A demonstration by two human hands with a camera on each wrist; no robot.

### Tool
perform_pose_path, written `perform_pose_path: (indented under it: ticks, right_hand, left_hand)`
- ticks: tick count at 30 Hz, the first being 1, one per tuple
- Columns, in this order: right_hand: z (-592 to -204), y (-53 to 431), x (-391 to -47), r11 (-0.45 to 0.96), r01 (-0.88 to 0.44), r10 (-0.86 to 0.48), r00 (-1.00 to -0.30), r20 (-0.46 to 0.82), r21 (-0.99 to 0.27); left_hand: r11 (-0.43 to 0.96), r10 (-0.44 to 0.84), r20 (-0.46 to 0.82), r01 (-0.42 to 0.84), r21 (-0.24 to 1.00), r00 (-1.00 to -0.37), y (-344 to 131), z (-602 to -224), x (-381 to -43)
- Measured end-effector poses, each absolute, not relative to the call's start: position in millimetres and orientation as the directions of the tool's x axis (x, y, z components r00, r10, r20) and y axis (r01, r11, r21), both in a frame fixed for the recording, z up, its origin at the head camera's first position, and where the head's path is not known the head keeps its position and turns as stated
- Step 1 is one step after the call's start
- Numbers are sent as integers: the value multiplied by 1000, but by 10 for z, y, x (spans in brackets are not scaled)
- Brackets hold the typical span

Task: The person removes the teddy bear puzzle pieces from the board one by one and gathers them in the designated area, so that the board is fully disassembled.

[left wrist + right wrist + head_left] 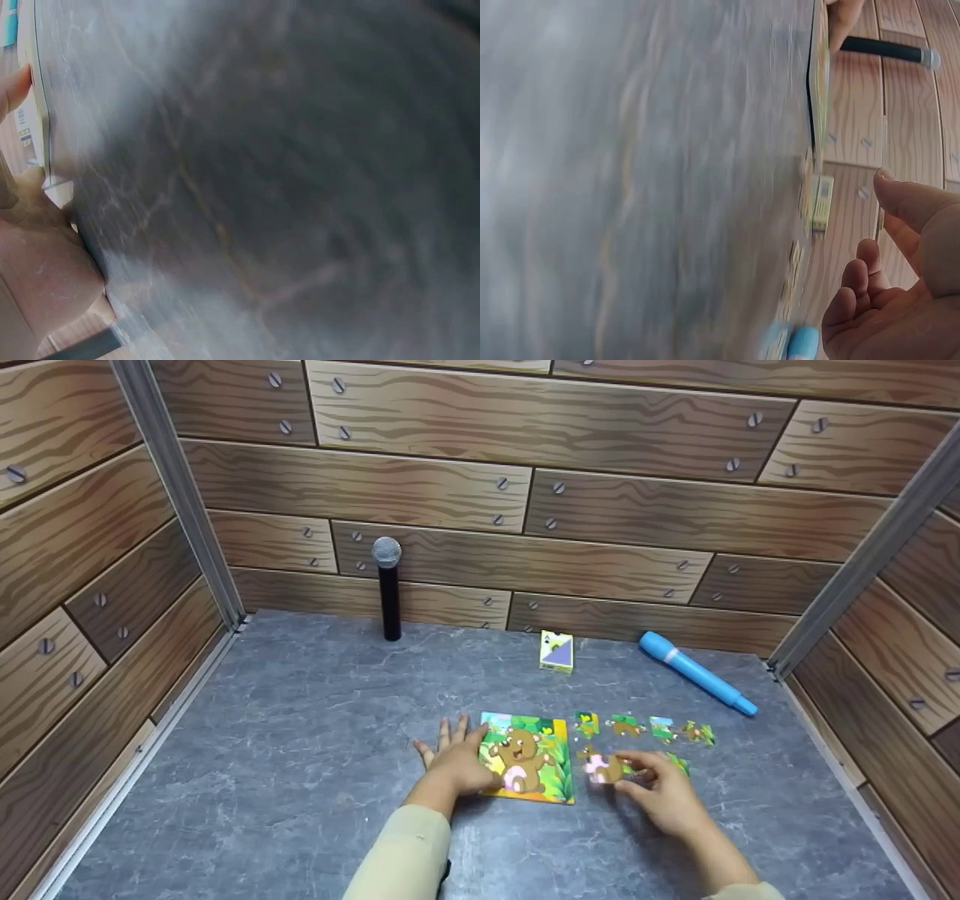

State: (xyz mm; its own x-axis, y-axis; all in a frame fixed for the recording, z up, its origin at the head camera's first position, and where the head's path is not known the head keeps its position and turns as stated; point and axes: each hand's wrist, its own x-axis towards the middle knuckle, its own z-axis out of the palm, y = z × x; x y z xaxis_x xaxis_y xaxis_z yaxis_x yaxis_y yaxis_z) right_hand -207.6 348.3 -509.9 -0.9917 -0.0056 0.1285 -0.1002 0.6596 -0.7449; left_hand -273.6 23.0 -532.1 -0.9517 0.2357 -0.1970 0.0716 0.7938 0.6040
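A square picture board with a brown cartoon bear lies flat on the grey table. My left hand rests at its left edge, fingers spread, thumb over the picture's lower left. To the right of the board, my right hand pinches a pink-and-brown puzzle piece between thumb and fingers. In the right wrist view this piece shows edge-on, raised off the table. Several loose puzzle pieces lie in a row beyond it; a green piece is partly hidden behind my right hand.
A black microphone stands upright at the back left. Near the back wall lies a small card box. A blue pen-shaped stick lies slanted at the back right. Wood-patterned walls enclose the table on the back and sides.
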Motion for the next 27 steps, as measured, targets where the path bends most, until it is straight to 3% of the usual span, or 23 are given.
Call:
perform_pose_path:
  ticks: [27]
  right_hand:
    - [-4967, 4423, -2024, 743, -22, 82, -989, 123, -669]
  left_hand:
    - [806, 231, -190, 78, 587, -954, 238, -5329, -2733]
